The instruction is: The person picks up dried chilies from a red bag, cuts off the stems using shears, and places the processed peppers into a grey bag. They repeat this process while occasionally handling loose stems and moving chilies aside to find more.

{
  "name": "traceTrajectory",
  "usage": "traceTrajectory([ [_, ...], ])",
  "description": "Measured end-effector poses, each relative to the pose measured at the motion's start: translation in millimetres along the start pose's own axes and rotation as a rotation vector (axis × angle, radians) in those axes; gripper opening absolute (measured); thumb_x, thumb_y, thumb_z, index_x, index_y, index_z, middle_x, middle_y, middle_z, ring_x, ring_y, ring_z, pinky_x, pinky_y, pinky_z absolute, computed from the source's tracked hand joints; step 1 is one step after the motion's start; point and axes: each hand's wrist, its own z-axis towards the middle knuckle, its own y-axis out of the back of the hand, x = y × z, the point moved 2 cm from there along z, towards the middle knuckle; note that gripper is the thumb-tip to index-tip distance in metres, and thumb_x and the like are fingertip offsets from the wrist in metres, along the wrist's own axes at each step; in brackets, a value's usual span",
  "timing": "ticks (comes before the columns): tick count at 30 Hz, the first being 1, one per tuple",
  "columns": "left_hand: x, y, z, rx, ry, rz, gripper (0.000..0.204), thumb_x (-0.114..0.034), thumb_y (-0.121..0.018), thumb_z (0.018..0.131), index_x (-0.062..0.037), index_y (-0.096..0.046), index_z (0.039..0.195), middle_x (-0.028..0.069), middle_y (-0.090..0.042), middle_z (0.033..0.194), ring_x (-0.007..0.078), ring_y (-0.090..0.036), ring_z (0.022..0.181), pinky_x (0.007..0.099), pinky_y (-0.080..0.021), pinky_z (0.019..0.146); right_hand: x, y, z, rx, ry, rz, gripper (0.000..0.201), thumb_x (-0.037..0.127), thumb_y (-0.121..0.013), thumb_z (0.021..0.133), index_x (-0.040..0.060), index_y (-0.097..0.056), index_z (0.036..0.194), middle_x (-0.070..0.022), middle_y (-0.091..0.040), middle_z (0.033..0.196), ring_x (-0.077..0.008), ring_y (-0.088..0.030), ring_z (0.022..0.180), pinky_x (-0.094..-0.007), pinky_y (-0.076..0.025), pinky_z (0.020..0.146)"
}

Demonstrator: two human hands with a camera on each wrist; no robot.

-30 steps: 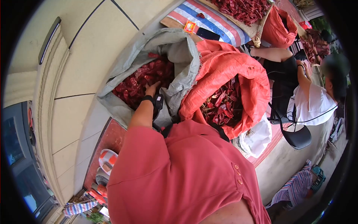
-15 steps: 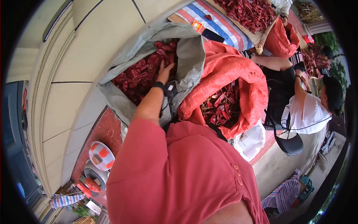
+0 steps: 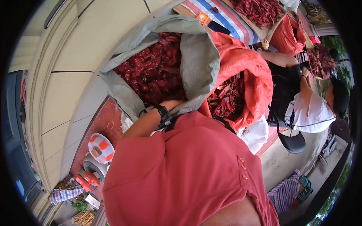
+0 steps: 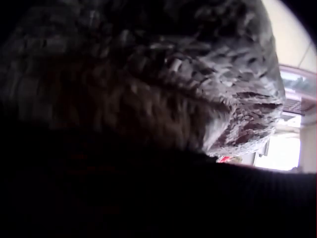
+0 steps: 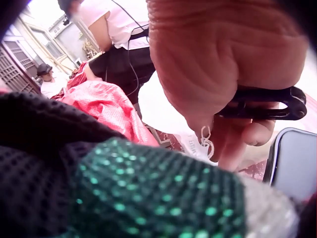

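Observation:
An upright grey woven sack (image 3: 200,64) stands open before me, with dried red chili peppers (image 3: 154,67) inside. My left hand (image 3: 171,104) is at the sack's near edge, its fingers hidden in the sack, so I cannot tell how they lie. Dark, blurred grey weave (image 4: 242,74) fills much of the left wrist view. My right hand (image 5: 223,59) shows only in the right wrist view, fingers curled round a dark slotted loop handle (image 5: 292,104) like that of scissors. Right beside the grey sack is a red sack (image 3: 260,86) of peppers with stems (image 3: 226,103).
At the back, a striped sheet (image 3: 226,19) bears a phone (image 3: 218,27) and a small orange packet (image 3: 203,18). More peppers (image 3: 256,13) lie beyond it. A seated person (image 3: 313,109) works at right. A tiled wall (image 3: 71,94) runs along the left.
My left hand has left the middle of the peppers and come back to the grey sack's near edge, where its fingers are now out of sight. More of the peppers shows.

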Motion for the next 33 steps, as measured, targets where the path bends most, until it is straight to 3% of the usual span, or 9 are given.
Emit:
traceTrajectory([
  [5,22.2,29.6,26.2,-0.023,-0.267,0.161,0.044,-0.037,-0.046,0.094,-0.0085,-0.060,0.125,0.0073,-0.060,0.127,0.0162,-0.056,0.109,0.0325,-0.042,0.094,18.6,4.3,11.7,0.021,0.278,-0.125,0.032,0.027,-0.052,0.094,0.0014,-0.052,0.114,-0.0167,-0.065,0.094,-0.0239,-0.066,0.068,-0.0350,-0.053,0.060],
  [7,-9.0,50.5,2.4,-0.287,-0.273,0.629,0.030,-0.022,-0.054,0.086,-0.0139,-0.069,0.110,0.0172,-0.064,0.115,0.0326,-0.065,0.094,0.0403,-0.049,0.083,43.7,1.6,3.3,-0.018,0.316,-0.144,0.033,0.027,-0.052,0.094,0.0015,-0.052,0.115,-0.0168,-0.065,0.094,-0.0240,-0.066,0.068,-0.0351,-0.053,0.059],
  [9,-77.4,43.6,-50.0,-0.820,-0.049,1.031,0.025,-0.012,-0.046,0.084,-0.0102,-0.068,0.096,0.0162,-0.065,0.097,0.0334,-0.063,0.093,0.0448,-0.050,0.079,129.1,-17.7,-50.6,-0.169,0.038,-0.001,0.034,0.029,-0.051,0.094,0.0028,-0.050,0.117,-0.0169,-0.065,0.094,-0.0230,-0.066,0.067,-0.0335,-0.052,0.056],
  [11,-117.9,39.5,-71.3,-1.260,-0.799,0.650,0.012,-0.002,-0.050,0.085,-0.0051,-0.060,0.091,0.0142,-0.062,0.093,0.0349,-0.060,0.087,0.0423,-0.049,0.075,139.9,-18.4,-58.0,-0.214,-0.057,0.036,0.036,0.031,-0.051,0.094,0.0026,-0.050,0.116,-0.0161,-0.066,0.090,-0.0197,-0.062,0.058,-0.0301,-0.048,0.049],
  [12,-145.4,27.6,-81.6,-1.289,-0.914,0.570,0.013,0.000,-0.055,0.083,-0.0031,-0.059,0.095,0.0143,-0.061,0.090,0.0343,-0.060,0.086,0.0408,-0.049,0.076,145.3,-18.8,-61.9,-0.238,-0.104,0.056,0.036,0.031,-0.051,0.094,0.0025,-0.049,0.116,-0.0157,-0.066,0.088,-0.0180,-0.060,0.053,-0.0284,-0.046,0.046],
  [16,-196.5,-33.9,-40.3,-0.664,-1.093,0.468,0.023,0.004,-0.049,0.085,-0.0017,-0.061,0.103,0.0143,-0.062,0.098,0.0292,-0.062,0.091,0.0356,-0.050,0.081,148.9,-16.5,-58.4,-0.197,0.006,-0.114,0.027,0.024,-0.055,0.093,0.0011,-0.054,0.106,-0.0117,-0.066,0.075,-0.0123,-0.048,0.043,-0.0272,-0.037,0.041],
  [20,-180.1,-73.0,71.5,-0.221,-0.981,1.040,0.023,-0.006,-0.049,0.084,-0.0027,-0.064,0.101,0.0128,-0.063,0.104,0.0306,-0.057,0.101,0.0418,-0.045,0.088,159.4,-18.4,-52.7,-0.165,0.183,0.003,0.019,0.018,-0.054,0.093,0.0005,-0.056,0.101,-0.0089,-0.064,0.073,-0.0084,-0.045,0.046,-0.0239,-0.035,0.043],
  [23,-152.6,-75.0,136.5,-0.258,-0.671,1.315,0.024,-0.011,-0.051,0.083,-0.0047,-0.065,0.101,0.0123,-0.061,0.108,0.0309,-0.053,0.103,0.0429,-0.043,0.086,205.3,-23.6,-79.5,-0.116,0.188,0.122,0.016,0.015,-0.052,0.094,0.0012,-0.057,0.102,-0.0052,-0.060,0.072,-0.0066,-0.043,0.046,-0.0221,-0.035,0.044],
  [33,-181.8,-65.7,94.2,-0.468,-0.952,1.398,0.013,-0.019,-0.058,0.081,-0.0119,-0.068,0.081,0.0051,-0.059,0.096,0.0256,-0.049,0.103,0.0396,-0.041,0.079,268.5,-21.2,-114.3,-0.054,0.286,0.123,0.013,0.011,-0.055,0.093,0.0013,-0.058,0.101,-0.0037,-0.059,0.076,-0.0060,-0.047,0.053,-0.0202,-0.037,0.048],
])
